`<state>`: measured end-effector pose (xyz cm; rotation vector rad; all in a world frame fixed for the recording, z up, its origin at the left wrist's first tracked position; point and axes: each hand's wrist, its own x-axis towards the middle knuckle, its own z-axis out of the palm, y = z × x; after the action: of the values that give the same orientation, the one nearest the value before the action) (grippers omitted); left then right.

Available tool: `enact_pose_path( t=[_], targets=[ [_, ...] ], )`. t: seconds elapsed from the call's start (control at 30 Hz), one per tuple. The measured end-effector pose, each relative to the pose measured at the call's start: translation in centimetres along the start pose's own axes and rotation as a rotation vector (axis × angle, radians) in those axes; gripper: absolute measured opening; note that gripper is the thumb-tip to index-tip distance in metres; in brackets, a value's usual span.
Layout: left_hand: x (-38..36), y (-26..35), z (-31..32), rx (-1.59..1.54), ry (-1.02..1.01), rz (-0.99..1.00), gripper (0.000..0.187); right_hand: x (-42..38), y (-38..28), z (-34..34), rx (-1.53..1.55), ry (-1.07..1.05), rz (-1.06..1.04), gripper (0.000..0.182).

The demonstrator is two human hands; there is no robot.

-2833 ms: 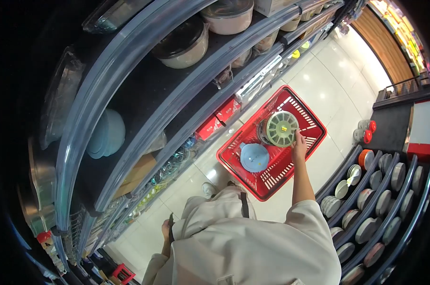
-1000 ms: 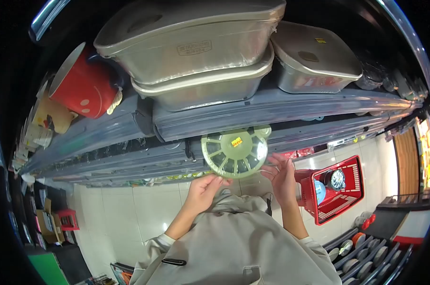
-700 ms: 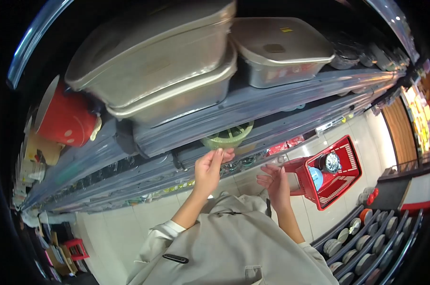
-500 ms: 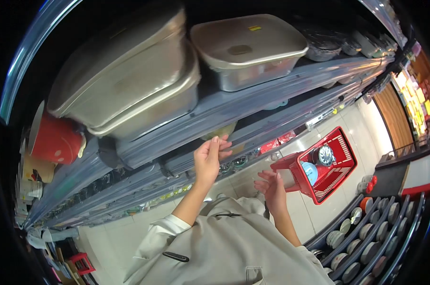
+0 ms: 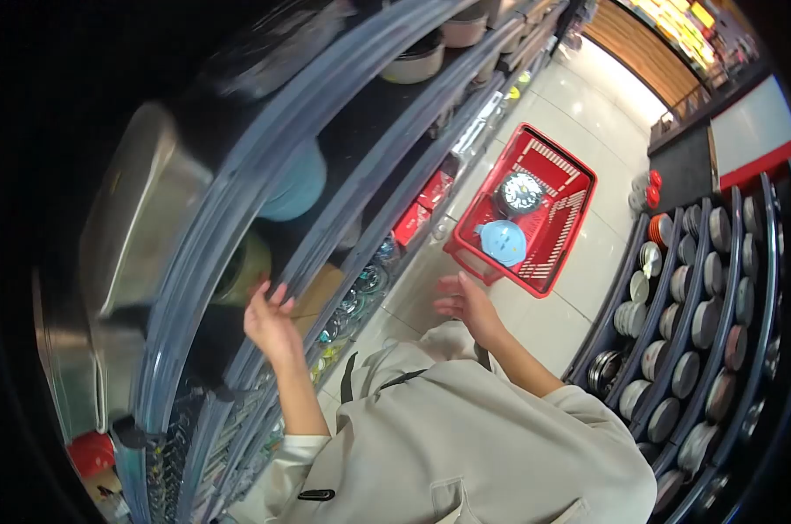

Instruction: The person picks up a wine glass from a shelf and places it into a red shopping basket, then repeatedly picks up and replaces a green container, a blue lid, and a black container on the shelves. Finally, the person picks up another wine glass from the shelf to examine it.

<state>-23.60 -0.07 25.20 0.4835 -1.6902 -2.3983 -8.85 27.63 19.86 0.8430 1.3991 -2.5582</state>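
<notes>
Green container (image 5: 245, 267) rests on the dark shelf (image 5: 205, 336), inside its curved glossy lip; your left hand (image 5: 275, 327), loosely open, nears it, contact unclear. Your empty right hand (image 5: 472, 307) spreads near the slatted plastic basket (image 5: 547, 281), smooth tile (image 5: 563, 321) beyond.

The long shelf edge (image 5: 241, 179) gets in the way above the green tub (image 5: 247, 267). There's room to reach down into the red basket (image 5: 563, 229), beside the blue thing (image 5: 503, 244).
</notes>
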Motion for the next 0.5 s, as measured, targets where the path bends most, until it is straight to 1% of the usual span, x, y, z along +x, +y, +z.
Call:
enact_pose_path(
  t=[0.13, 0.23, 0.27, 0.3, 0.37, 0.4, 0.43, 0.5],
  targets=[
    [-0.4, -0.5, 1.7, 0.045, 0.060, 0.042, 0.029, 1.8, -1.8, -5.2, -0.007, 0.079, 0.070, 0.054],
    [-0.6, -0.7, 2.9, 0.113, 0.109, 0.015, 0.027, 4.1, -2.3, -9.9, -0.052, 0.121, 0.076, 0.052],
    [-0.8, -0.8, 3.3, 0.114, 0.103, 0.022, 0.024, 5.0, -2.6, -11.5, -0.030, 0.141, 0.076, 0.046],
    [-0.8, -0.9, 3.5, 0.130, 0.105, 0.006, 0.021, 6.2, -2.4, -13.3, -0.023, 0.146, 0.092, 0.046],
    [-0.7, -1.0, 3.3, 0.173, 0.120, -0.033, 0.021, 8.7, -1.6, -17.2, 0.018, 0.250, 0.150, 0.043],
    [-0.8, -0.9, 3.3, 0.196, 0.157, -0.032, 0.022, 9.7, -1.6, -18.5, 0.064, 0.293, 0.184, 0.038],
    [-0.9, -0.7, 3.5, 0.219, 0.193, -0.031, 0.022, 10.8, -1.3, -20.0, 0.067, 0.297, 0.199, 0.038],
    [-0.8, -0.2, 3.5, 0.235, 0.226, -0.036, 0.025, 13.5, -0.3, -22.9, 0.101, 0.356, 0.199, 0.030]
  ],
)
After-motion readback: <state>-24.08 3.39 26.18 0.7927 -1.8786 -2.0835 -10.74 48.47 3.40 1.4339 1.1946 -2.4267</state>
